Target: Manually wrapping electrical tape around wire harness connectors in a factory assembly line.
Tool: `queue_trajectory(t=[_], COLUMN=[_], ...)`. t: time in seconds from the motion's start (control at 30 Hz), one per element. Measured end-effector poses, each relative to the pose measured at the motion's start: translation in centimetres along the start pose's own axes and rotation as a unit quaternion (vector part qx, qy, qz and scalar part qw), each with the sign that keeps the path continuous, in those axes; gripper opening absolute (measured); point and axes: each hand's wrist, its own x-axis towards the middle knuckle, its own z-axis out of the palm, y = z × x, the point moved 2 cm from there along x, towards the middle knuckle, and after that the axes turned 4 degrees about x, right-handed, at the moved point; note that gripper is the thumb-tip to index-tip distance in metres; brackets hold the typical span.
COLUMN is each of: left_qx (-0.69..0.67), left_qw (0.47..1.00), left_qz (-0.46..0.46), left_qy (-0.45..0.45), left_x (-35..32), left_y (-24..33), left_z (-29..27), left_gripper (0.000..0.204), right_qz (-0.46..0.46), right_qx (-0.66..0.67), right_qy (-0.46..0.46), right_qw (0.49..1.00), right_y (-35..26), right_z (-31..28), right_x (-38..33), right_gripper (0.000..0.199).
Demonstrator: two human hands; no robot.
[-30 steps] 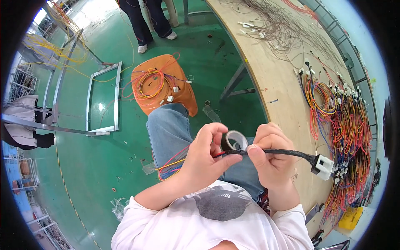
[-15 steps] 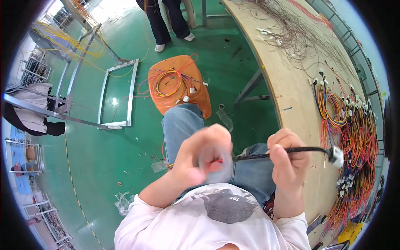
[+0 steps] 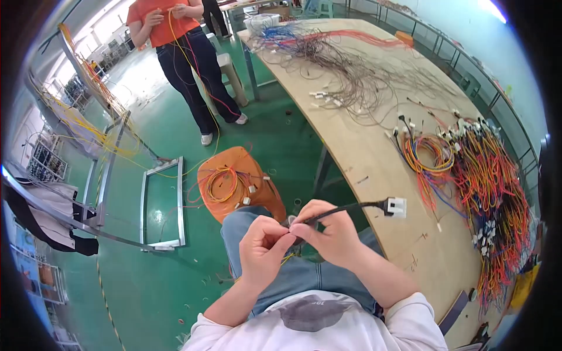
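Note:
Over my lap, both hands meet at one end of a black-wrapped cable [image 3: 357, 205]. My right hand [image 3: 332, 238] is closed round the cable, thumb and index finger pinched near my left fingertips. From the right hand the cable runs out to the right and ends in a white connector [image 3: 396, 207]. My left hand [image 3: 260, 250] is closed in a pinch at the cable's near end. A small greyish, round-edged piece shows between the hands, but the fingers hide most of it, so I cannot make out what the left hand holds.
An orange stool [image 3: 234, 157] ahead carries coiled wires [image 3: 236, 186]. On the right, a wooden table [image 3: 336, 137] bears loose grey wires [image 3: 357, 76] and a thick bundle of coloured wires [image 3: 480, 169]. A metal frame [image 3: 182, 202] stands left. Another person [image 3: 184, 70] handles wires beyond the stool.
My hands have come together; the left was apart, with a blurred ring in its grasp. The view has tilted up, bringing more of the table and the other person into sight.

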Motion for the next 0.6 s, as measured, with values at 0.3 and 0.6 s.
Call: queue_trajectory(t=[0.3, 0.6], left_qx=[-0.278, -0.204], left_qw=[0.9, 0.959], left_qz=[-0.316, 0.068], left_qy=[-0.113, -0.183], left_x=[-0.8, -1.0], left_y=[-0.1, 0.7], left_z=[0.4, -0.6], left_gripper=[0.047, 0.053], right_qz=[-0.111, 0.012], right_qx=[0.021, 0.118], right_qy=[0.05, 0.11], right_qw=[0.992, 0.987], right_y=[-0.7, -1.0], right_z=[0.2, -0.6], right_x=[-1.0, -2.2], right_gripper=[0.009, 0.015])
